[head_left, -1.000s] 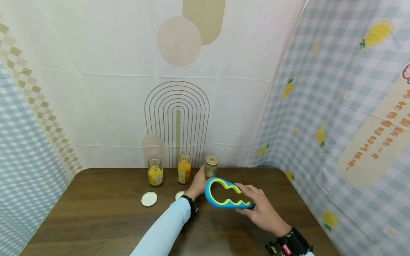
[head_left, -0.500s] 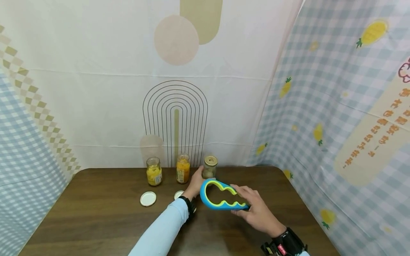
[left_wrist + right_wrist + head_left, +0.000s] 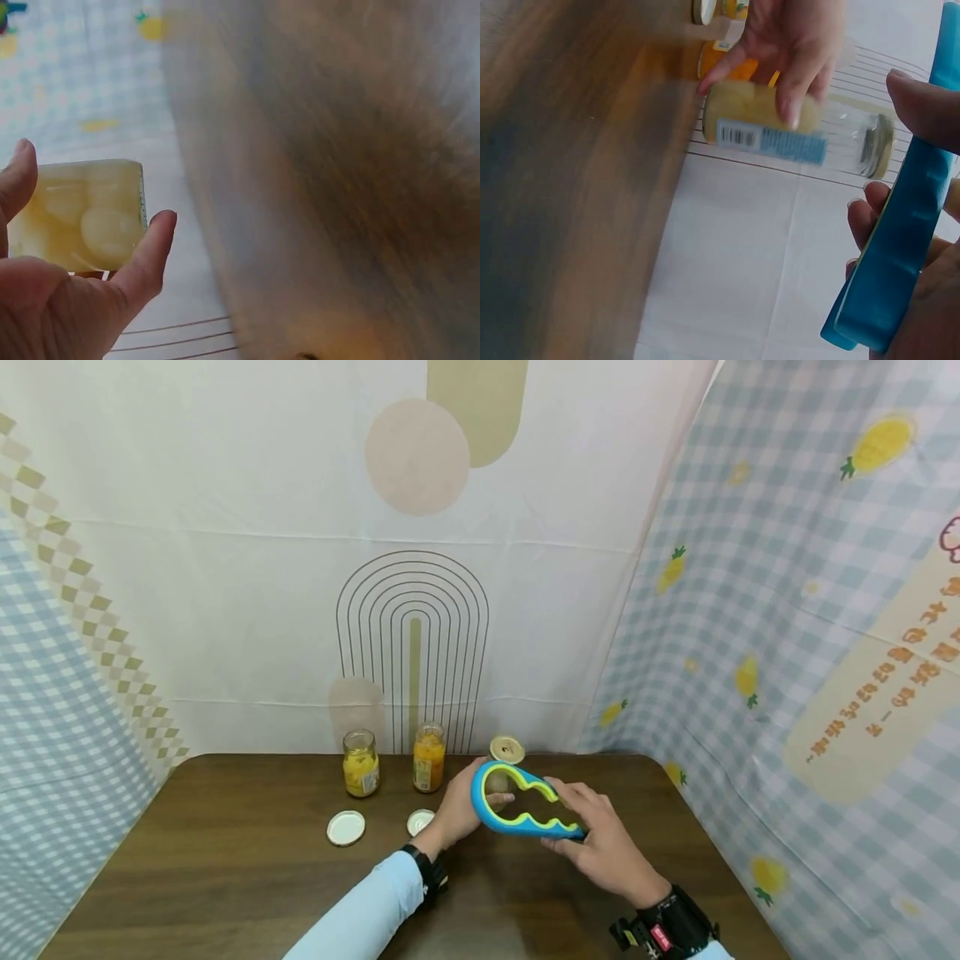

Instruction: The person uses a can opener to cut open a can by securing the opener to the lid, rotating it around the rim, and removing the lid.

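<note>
Held in the left hand (image 3: 459, 806), fingers and thumb round the glass: a tall jar (image 3: 772, 142) with gold lid (image 3: 507, 749) in place, roughly upright near the back of the counter (image 3: 225, 877), apparently just off the surface

Gripped in the right hand (image 3: 607, 843), between thumb and fingers: a blue ring tool (image 3: 900, 247) with a wavy yellow-green inner edge, overlapping the jar in the head view but seemingly apart from it

Likeliest trouble: a slip or twist of the jar, from smooth glass and a one-handed hold without support beneath; also a knock of tool against glass, from so narrow a gap; a spill too, from a stray left arm among uncovered containers

Inside the held jar, pale rounded pieces in the lower part, clear glass above; liquid level too blurred to tell

To the left, both standing open: an orange-filled jar (image 3: 429, 764) and, farther off, a yellow-filled jar (image 3: 362, 770), contents short of the rims

In front of these, flat on the counter: a larger white lid (image 3: 346, 828) and a smaller white lid (image 3: 421, 821)

Behind everything, a pale printed cloth (image 3: 262, 627)
</note>
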A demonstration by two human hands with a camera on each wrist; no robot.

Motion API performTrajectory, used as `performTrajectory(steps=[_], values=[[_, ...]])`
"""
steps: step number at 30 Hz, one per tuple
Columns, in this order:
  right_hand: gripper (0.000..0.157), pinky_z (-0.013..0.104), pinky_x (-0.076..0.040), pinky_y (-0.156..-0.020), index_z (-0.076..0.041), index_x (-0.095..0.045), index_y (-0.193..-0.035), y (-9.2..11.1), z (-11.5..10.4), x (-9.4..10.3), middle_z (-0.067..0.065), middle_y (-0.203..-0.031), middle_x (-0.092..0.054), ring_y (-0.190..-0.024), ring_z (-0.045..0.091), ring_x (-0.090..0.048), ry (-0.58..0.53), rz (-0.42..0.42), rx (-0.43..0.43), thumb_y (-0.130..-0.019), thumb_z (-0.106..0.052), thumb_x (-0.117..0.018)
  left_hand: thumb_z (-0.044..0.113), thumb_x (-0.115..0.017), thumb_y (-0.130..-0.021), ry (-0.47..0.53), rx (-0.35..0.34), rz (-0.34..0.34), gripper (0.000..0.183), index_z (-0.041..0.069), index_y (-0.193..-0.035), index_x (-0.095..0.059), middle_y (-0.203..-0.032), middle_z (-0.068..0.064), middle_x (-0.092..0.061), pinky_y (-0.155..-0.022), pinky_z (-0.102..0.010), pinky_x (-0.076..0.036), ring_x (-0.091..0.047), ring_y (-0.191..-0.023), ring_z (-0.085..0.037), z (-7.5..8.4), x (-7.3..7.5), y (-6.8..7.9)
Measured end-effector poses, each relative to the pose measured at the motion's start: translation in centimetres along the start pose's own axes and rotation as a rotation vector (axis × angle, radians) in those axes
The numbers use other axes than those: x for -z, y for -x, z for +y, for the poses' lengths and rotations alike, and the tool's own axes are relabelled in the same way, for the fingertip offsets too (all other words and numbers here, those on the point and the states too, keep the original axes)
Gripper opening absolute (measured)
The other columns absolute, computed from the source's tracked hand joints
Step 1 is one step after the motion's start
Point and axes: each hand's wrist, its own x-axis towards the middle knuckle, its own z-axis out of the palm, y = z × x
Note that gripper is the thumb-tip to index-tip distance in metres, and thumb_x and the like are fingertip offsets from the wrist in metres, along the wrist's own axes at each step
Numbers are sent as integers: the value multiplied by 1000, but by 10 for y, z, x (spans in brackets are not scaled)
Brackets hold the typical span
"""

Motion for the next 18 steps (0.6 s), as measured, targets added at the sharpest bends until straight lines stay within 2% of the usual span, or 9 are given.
performTrajectory(steps=[3,6,9,14,18], values=[[88,42,-41,-95,-42,-45,-161,-4,-3,3,-9,-143,-63,-121,20,-50,-1,4,3,-87,-25,-90,30,-82,-96,-48,15,12,51,21,-141,-62,-136,-3,-71,-108,-48,-55,-67,-126,-23,9,2,11],[88,44,-40,-96,-42,-44,-161,-10,-6,7,-7,-144,-62,-122,22,-50,-8,5,11,-88,-24,-90,33,-84,-94,-78,82,22,54,17,-141,-63,-140,-9,-68,-112,-57,-53,-64,-134,-31,17,4,24],[87,46,-39,-98,-39,-46,-161,-15,-9,10,-6,-143,-63,-123,23,-49,-6,2,23,-87,-23,-90,34,-86,-92,-86,145,5,56,16,-139,-62,-141,-11,-67,-115,-60,-50,-60,-138,-35,23,6,36],[88,47,-42,-99,-38,-48,-160,-20,-16,10,-9,-139,-64,-125,22,-51,31,-13,75,-85,-23,-91,35,-87,-90,-42,173,-28,62,23,-144,-59,-148,-6,-65,-119,-60,-47,-57,-145,-32,29,8,53],[89,47,-43,-99,-42,-47,-159,-23,-22,10,-13,-136,-65,-125,21,-50,29,-42,108,-85,-22,-92,31,-87,-91,20,199,-38,69,17,-151,-56,-156,-11,-60,-121,-65,-42,-51,-150,-37,33,8,62]])
